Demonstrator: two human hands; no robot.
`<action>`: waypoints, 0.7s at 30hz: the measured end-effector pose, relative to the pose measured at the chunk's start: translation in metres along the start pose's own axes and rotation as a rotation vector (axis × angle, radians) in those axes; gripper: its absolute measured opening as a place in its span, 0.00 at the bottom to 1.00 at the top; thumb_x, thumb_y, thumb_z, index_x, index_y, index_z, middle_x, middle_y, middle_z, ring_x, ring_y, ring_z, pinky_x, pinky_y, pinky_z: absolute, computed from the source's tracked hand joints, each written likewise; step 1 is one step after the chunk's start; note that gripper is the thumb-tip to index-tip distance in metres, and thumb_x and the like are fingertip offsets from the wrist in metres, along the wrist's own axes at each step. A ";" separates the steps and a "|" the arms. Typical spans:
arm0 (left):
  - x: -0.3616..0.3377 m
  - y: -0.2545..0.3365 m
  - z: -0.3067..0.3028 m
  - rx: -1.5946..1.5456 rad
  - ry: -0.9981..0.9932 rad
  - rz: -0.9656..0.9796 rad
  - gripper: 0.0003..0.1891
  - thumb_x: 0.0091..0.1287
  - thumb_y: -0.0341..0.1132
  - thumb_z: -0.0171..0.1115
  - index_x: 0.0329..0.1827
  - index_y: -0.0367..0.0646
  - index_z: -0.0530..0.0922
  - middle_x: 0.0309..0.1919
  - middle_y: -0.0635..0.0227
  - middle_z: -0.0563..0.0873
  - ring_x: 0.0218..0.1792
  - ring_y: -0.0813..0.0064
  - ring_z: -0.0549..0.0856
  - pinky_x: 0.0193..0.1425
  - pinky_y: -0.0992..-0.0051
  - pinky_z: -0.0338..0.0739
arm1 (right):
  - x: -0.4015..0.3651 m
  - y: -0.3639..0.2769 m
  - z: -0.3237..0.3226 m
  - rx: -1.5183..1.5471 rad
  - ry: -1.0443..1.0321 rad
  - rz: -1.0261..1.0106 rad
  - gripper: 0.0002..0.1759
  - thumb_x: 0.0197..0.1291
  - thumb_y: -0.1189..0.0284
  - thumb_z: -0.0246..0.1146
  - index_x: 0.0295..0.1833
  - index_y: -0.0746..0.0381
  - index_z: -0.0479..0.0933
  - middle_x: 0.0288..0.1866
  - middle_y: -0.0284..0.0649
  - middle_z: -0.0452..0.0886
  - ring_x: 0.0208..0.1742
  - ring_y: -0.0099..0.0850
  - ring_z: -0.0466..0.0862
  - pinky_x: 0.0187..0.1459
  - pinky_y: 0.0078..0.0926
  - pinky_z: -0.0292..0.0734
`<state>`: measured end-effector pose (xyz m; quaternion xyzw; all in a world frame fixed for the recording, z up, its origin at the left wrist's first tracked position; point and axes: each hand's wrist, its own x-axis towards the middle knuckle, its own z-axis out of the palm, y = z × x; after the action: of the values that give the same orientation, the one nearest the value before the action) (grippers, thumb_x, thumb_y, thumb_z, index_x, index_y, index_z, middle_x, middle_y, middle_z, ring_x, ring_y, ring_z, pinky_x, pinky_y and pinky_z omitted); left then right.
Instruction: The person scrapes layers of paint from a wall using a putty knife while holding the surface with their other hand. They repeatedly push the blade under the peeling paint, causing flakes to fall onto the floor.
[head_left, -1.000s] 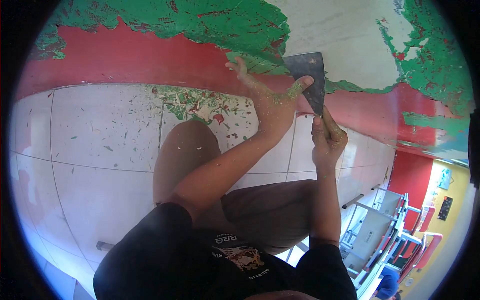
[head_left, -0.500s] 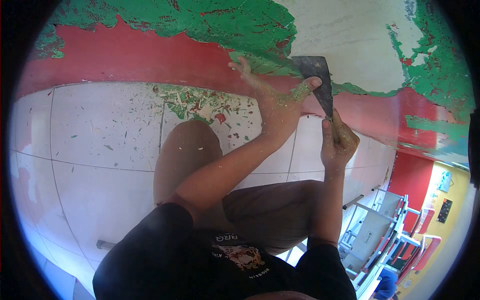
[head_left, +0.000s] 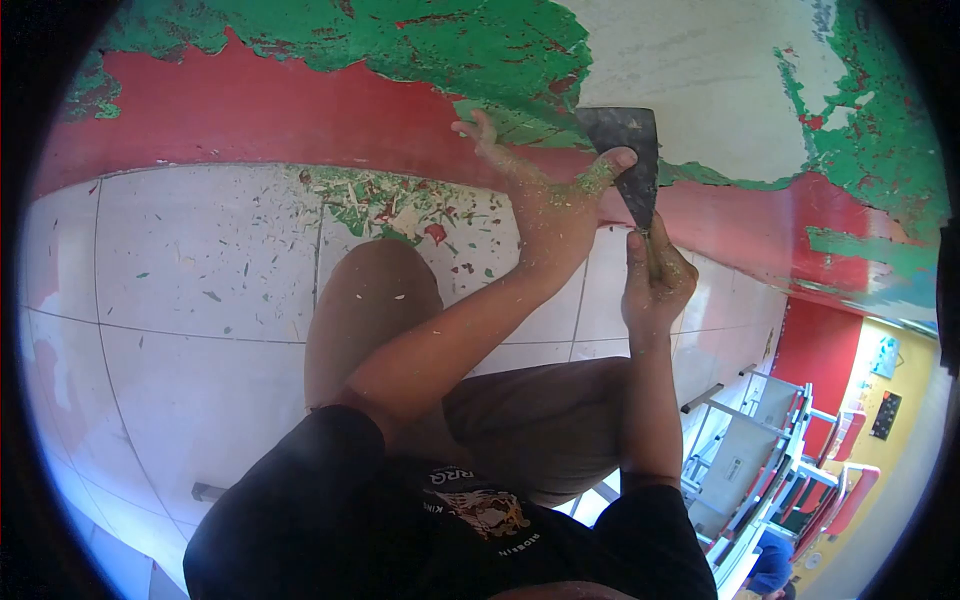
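Observation:
My right hand point(head_left: 660, 285) is closed round the handle of a paint scraper point(head_left: 632, 126), whose dark, flared blade points up at the wall. The blade's wide edge lies where green paint point(head_left: 520, 75) borders a bare pale patch point(head_left: 700, 90). My left hand point(head_left: 555, 210) is spread beside it, its thumb lying on the blade and its other fingers reaching toward the red band point(head_left: 280, 110). Green specks of paint cling to both hands. The handle is mostly hidden in my right hand.
Green, red and pale paint flakes point(head_left: 370, 205) litter the white tiled floor point(head_left: 200, 240) below the wall. My bent knee point(head_left: 375, 290) is close to them. Stacked chairs and desks point(head_left: 750, 440) stand at the right, with part of a person in blue point(head_left: 770, 565) near them.
The scraper's handle and my right hand have swung slightly left, so the blade stands more upright and shows broader. My left hand has barely shifted.

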<state>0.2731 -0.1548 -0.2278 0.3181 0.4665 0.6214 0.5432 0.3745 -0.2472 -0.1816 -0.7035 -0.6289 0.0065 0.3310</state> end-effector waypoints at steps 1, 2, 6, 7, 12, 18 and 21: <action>0.000 0.000 0.000 0.005 0.000 -0.017 0.71 0.57 0.44 0.85 0.80 0.27 0.30 0.76 0.36 0.51 0.79 0.48 0.53 0.84 0.57 0.45 | -0.001 0.000 -0.001 0.005 -0.031 0.068 0.20 0.71 0.72 0.68 0.65 0.68 0.82 0.34 0.45 0.89 0.32 0.20 0.81 0.38 0.22 0.77; 0.000 -0.001 0.001 0.006 -0.004 -0.015 0.71 0.57 0.44 0.85 0.80 0.27 0.30 0.76 0.36 0.51 0.79 0.48 0.53 0.84 0.57 0.45 | -0.002 0.001 0.000 0.006 -0.028 0.069 0.20 0.71 0.72 0.68 0.65 0.68 0.82 0.34 0.45 0.89 0.32 0.20 0.81 0.38 0.22 0.77; -0.001 -0.003 0.002 0.041 0.039 0.070 0.66 0.60 0.46 0.83 0.80 0.27 0.34 0.76 0.37 0.52 0.79 0.49 0.54 0.84 0.58 0.46 | -0.005 0.001 0.007 0.130 -0.045 0.211 0.21 0.71 0.71 0.67 0.66 0.68 0.82 0.32 0.45 0.88 0.30 0.20 0.79 0.36 0.22 0.76; -0.002 -0.002 0.003 0.077 0.057 0.080 0.63 0.63 0.47 0.81 0.81 0.27 0.36 0.75 0.38 0.53 0.79 0.50 0.54 0.83 0.58 0.46 | -0.004 -0.002 0.011 0.220 -0.028 0.236 0.21 0.71 0.72 0.68 0.65 0.67 0.82 0.31 0.45 0.87 0.29 0.21 0.80 0.36 0.22 0.76; 0.005 0.005 -0.011 -0.307 0.034 -0.129 0.61 0.68 0.48 0.75 0.82 0.28 0.34 0.79 0.36 0.42 0.82 0.48 0.46 0.85 0.56 0.41 | 0.009 -0.024 0.028 0.141 -0.121 -0.007 0.21 0.69 0.73 0.69 0.65 0.68 0.82 0.30 0.46 0.86 0.29 0.25 0.82 0.36 0.25 0.77; 0.001 -0.001 0.001 -0.011 0.004 0.009 0.68 0.64 0.51 0.79 0.82 0.27 0.29 0.82 0.33 0.27 0.85 0.46 0.35 0.86 0.54 0.36 | 0.003 0.002 -0.014 0.378 -0.114 0.306 0.22 0.70 0.71 0.70 0.66 0.66 0.82 0.30 0.32 0.86 0.32 0.18 0.79 0.38 0.20 0.75; -0.002 0.001 0.000 0.048 -0.018 -0.005 0.69 0.61 0.52 0.81 0.81 0.26 0.30 0.81 0.34 0.34 0.84 0.46 0.38 0.86 0.54 0.36 | 0.000 -0.005 -0.027 0.278 -0.125 0.358 0.22 0.71 0.71 0.70 0.67 0.67 0.81 0.34 0.27 0.84 0.35 0.15 0.75 0.39 0.15 0.72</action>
<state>0.2733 -0.1572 -0.2266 0.3355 0.4770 0.6058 0.5412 0.3817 -0.2595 -0.1581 -0.7497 -0.5066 0.1950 0.3786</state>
